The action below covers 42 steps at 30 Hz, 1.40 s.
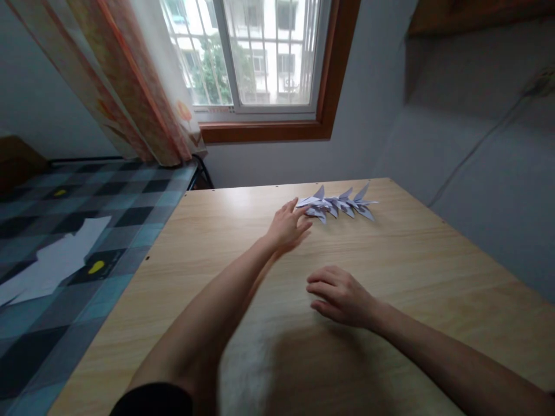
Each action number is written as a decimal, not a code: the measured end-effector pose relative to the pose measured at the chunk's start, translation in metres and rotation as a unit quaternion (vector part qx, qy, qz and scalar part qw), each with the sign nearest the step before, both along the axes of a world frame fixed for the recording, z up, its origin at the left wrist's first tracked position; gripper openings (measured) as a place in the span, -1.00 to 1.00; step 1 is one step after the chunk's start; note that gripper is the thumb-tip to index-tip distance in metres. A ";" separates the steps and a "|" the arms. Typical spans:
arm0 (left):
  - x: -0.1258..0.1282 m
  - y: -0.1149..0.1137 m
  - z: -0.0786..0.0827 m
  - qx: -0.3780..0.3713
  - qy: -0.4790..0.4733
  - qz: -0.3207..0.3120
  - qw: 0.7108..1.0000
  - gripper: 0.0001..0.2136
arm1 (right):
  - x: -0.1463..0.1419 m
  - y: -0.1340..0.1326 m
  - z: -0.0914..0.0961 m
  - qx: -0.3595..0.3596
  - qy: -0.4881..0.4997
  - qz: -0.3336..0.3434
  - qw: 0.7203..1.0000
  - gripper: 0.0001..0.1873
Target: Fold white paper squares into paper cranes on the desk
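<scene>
On the far part of the wooden table point(243, 231) lies a row of several folded white paper pieces point(340, 203), which look like origami cranes with pointed wings, set close against each other. My left hand point(289, 224) reaches to the left end of that row. Its fingers are spread, with the tips at the nearest folded paper; whether they touch it I cannot tell. Closer to me, my right hand point(340, 296) rests low over the tabletop, palm down, its fingers loosely bent and apart. Nothing shows in either hand.
A bed with a checked cover point(147, 202) stands left of the table, with white paper sheets point(56, 260) lying on it. Behind the table are a wall and a barred window point(269, 58) with a curtain point(143, 86). A cable point(472, 153) hangs along the right wall.
</scene>
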State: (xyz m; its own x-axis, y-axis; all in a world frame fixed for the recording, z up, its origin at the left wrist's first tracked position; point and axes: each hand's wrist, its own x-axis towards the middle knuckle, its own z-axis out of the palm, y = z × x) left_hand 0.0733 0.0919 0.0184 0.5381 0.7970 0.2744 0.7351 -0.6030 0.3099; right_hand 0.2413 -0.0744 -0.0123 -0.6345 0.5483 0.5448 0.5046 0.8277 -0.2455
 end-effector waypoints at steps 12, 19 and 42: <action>-0.016 -0.002 -0.005 0.039 -0.244 0.042 0.968 -0.52 | 0.002 -0.001 -0.001 -0.026 0.036 -0.008 0.999 -0.83; -0.054 -0.090 0.002 -0.231 -0.560 0.093 0.790 -0.52 | -0.010 0.025 0.001 -0.360 0.403 -0.133 0.831 -0.58; -0.063 -0.136 -0.022 -0.242 -0.502 0.067 0.828 -0.65 | -0.077 0.030 0.004 -0.267 0.369 -0.066 0.888 -0.82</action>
State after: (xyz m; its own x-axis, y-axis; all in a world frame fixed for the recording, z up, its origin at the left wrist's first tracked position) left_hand 0.0108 -0.0441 -0.0038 0.1304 0.9783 0.1609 0.0117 -0.1638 0.9864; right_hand 0.1643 -0.0447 -0.0084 -0.1232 0.8964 0.4258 0.1269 0.4398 -0.8891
